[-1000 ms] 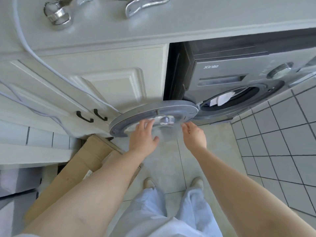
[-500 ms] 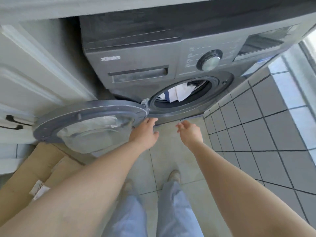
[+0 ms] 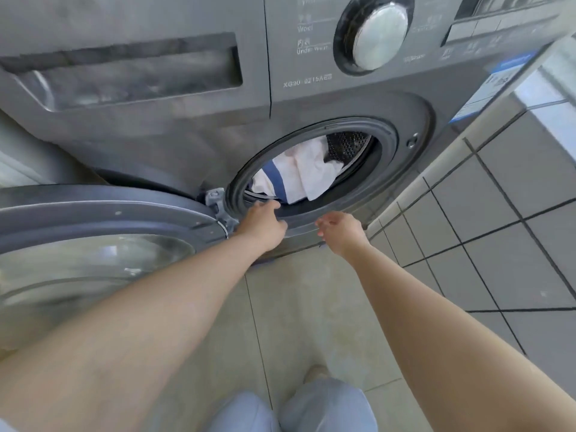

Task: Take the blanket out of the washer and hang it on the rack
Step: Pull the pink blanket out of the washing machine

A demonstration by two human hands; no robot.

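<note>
The white, blue-striped blanket (image 3: 299,173) lies bunched inside the washer (image 3: 187,135) drum. Both hands, left hand (image 3: 265,224) and right hand (image 3: 341,230), reach in with fingers loosely spread, holding nothing. Pulled carelessly, it may snag the rubber door seal (image 3: 389,145) or drag on the floor (image 3: 311,307).

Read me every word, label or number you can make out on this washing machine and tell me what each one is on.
"Wool": grey washing machine's control panel, left of the round silver dial.
"Under Wear": same panel, lower; blurred, so uncertain.
"XG90 0215AES": below those, the model code; several characters doubtful.
Chinese characters beside the dial: too blurred to read.
Blue and white sticker at the right: print too small.
</note>
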